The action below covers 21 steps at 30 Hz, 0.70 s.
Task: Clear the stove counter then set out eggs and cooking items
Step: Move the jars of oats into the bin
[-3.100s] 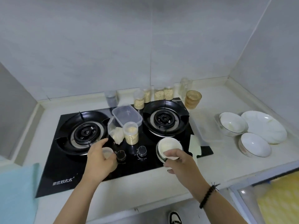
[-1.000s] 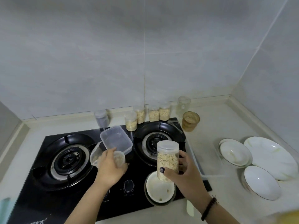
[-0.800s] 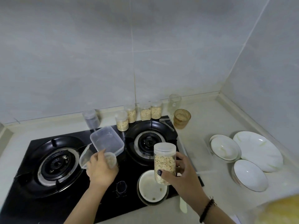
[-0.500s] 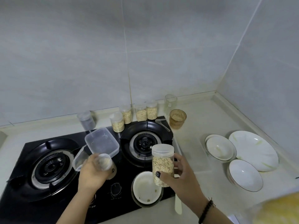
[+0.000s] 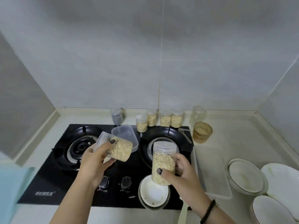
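My left hand [image 5: 94, 160] grips a clear plastic jar of oat flakes [image 5: 118, 148], tilted on its side above the black gas stove [image 5: 68, 180]. My right hand [image 5: 182, 175] holds a second, upright jar of oat flakes [image 5: 163, 159] over the stove's front right. Below that jar, a white bowl [image 5: 153, 194] sits at the stove's front edge. A clear rectangular container [image 5: 125, 135] lies between the two burners.
Several more oat jars [image 5: 165, 118] and a grey jar [image 5: 116, 115] line the back wall. An amber glass [image 5: 202, 132] and a clear glass [image 5: 197, 114] stand right of the stove. White bowls and a plate [image 5: 247, 177] sit on the right counter; a blue cloth [image 5: 14, 186] lies left.
My left hand has lifted a jar of oat flakes and tipped it sideways. My right hand keeps its jar raised, shifted a little right. The camera has tilted down.
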### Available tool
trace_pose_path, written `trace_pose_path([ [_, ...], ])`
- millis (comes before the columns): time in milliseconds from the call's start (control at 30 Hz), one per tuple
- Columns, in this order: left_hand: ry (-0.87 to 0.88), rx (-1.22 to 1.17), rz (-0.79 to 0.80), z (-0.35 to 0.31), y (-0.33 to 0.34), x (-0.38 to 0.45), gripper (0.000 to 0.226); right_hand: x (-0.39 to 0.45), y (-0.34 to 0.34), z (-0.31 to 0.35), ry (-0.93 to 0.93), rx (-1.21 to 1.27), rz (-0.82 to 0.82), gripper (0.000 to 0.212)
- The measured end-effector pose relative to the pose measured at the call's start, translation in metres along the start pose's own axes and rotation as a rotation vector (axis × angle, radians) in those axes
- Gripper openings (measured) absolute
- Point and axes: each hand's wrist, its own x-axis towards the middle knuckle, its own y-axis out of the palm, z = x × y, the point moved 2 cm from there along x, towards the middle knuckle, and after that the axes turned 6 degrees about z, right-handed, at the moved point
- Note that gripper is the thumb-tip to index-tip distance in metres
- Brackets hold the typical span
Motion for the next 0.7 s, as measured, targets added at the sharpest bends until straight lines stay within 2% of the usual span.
trace_pose_path([
  [67,0.016,-0.097,-0.026,0.003,-0.007,-0.019,0.067,0.005,0.004,0.002,-0.008,0.004,0.083,0.051],
  [200,0.029,-0.221,-0.083,0.011,-0.025,-0.056,0.047,0.014,0.017,0.004,0.006,0.055,0.226,0.049],
  [300,0.043,-0.205,-0.132,0.012,-0.037,-0.09,0.073,0.022,0.034,0.009,0.011,0.105,0.339,0.046],
  [367,0.08,-0.174,-0.223,0.013,-0.048,-0.114,0.09,0.024,0.054,0.014,0.016,0.13,0.434,0.046],
  [533,0.103,-0.242,-0.358,0.017,-0.066,-0.167,0.085,0.016,0.098,0.018,0.056,0.168,0.609,0.068],
  [600,0.092,-0.275,-0.391,0.018,-0.07,-0.186,0.081,0.01,0.112,0.017,0.077,0.165,0.671,0.064],
  [700,0.124,-0.314,-0.41,0.013,-0.072,-0.211,0.094,-0.003,0.13,0.018,0.083,0.15,0.751,0.061],
])
